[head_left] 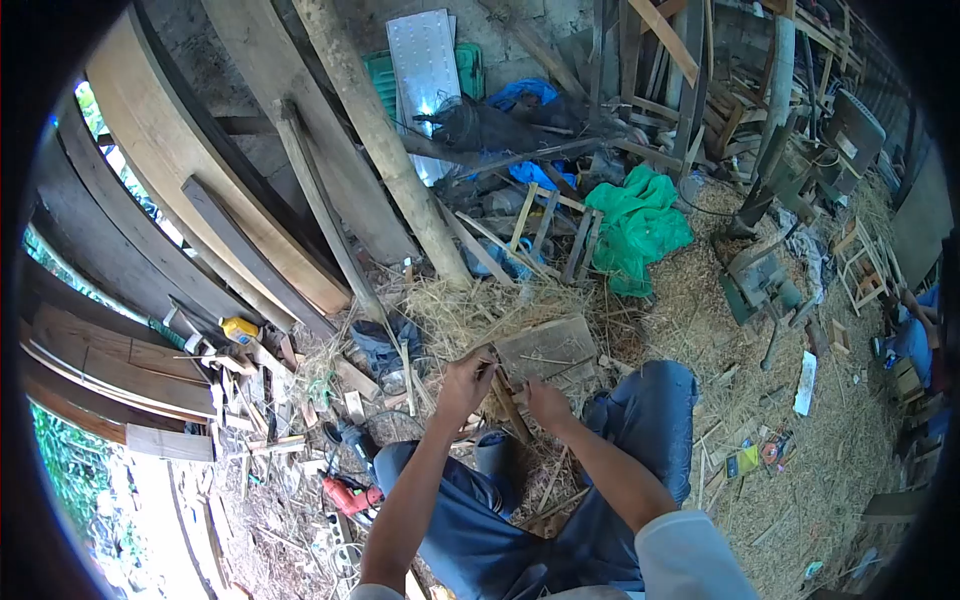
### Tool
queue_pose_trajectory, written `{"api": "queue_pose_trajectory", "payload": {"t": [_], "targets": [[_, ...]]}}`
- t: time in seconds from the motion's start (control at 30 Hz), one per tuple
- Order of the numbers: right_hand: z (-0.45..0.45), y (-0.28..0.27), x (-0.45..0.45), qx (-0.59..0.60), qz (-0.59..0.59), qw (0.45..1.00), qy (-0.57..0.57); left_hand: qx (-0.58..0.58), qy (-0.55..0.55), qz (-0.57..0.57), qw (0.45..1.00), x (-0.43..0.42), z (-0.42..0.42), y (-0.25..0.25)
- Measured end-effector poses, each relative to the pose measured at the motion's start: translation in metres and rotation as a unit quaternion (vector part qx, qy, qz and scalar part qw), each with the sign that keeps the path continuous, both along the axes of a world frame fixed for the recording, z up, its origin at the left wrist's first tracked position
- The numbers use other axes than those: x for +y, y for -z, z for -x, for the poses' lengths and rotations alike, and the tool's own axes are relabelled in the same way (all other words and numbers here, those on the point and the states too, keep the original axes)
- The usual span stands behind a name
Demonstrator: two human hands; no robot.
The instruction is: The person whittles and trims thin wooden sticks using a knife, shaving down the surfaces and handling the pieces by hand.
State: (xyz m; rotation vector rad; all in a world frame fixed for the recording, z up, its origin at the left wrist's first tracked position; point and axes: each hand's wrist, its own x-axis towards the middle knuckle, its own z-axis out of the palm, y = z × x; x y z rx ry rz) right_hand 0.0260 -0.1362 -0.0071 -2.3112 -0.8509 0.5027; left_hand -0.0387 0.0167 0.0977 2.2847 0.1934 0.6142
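Observation:
My left hand (pixel 468 382) is closed round the upper end of a narrow brown wooden piece (pixel 512 408), which slants down between my knees. To its right, my right hand (pixel 547 405) is closed close beside the piece; what its fingers hold is too small to make out. Just beyond both hands a flat wooden board (pixel 548 350) lies on the straw-covered ground. My knees are bent on either side of the wooden piece.
A red power tool (pixel 350 495) lies left of my leg, near a yellow bottle (pixel 239 330). Long planks (pixel 210 150) lean at the left. Ahead is a green plastic sheet (pixel 638 225). Another person (pixel 910 345) is at the far right. Wood scraps litter the ground.

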Motion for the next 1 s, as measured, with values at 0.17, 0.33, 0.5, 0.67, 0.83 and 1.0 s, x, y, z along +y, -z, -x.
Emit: {"api": "queue_pose_trajectory", "payload": {"t": [0.17, 0.33, 0.5, 0.67, 0.83, 1.0], "targets": [[0.004, -0.007, -0.010, -0.027, -0.016, 0.999, -0.004, 0.005, -0.016, 0.002, 1.000, 0.001, 0.000, 0.006], [0.007, 0.053, -0.004, -0.045, -0.030, 0.998, 0.037, 0.041, -0.016, 0.003, 0.999, -0.008, 0.004, -0.008], [-0.015, -0.014, 0.016, 0.248, -0.201, 0.933, 0.166, -0.006, 0.002, -0.009, 1.000, -0.015, 0.010, -0.023], [-0.043, -0.089, 0.019, 0.535, -0.380, 0.741, 0.139, 0.001, -0.041, 0.072, 0.997, -0.027, 0.051, -0.057], [-0.045, -0.168, 0.006, 0.523, -0.368, 0.767, 0.055, -0.022, 0.189, 0.468, 0.863, -0.051, 0.099, -0.102], [-0.020, -0.234, -0.005, 0.497, -0.348, 0.795, -0.015, -0.038, 0.126, 0.570, 0.811, -0.071, 0.122, -0.135]]}}
